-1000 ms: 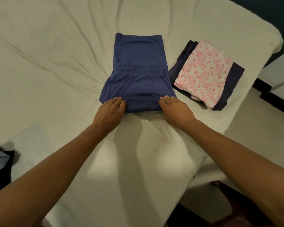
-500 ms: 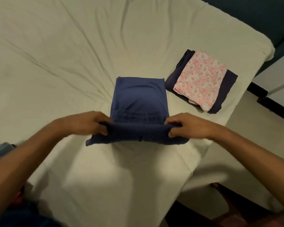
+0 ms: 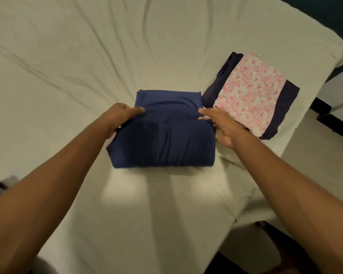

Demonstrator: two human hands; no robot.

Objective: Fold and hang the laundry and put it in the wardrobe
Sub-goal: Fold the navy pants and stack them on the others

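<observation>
Left hand [image 3: 119, 119] is gripping the left edge of the folded navy garment [image 3: 162, 143], thumb on top, fingers tucked beneath. Garment is lying on the cream bedsheet [image 3: 67, 66], mid-bed, near half doubled over the far half. Right hand [image 3: 222, 125] is pinching the fold's right edge, fingers curled. Just beside it, a pink floral piece [image 3: 251, 91] is resting atop a dark folded cloth [image 3: 285, 107].
</observation>
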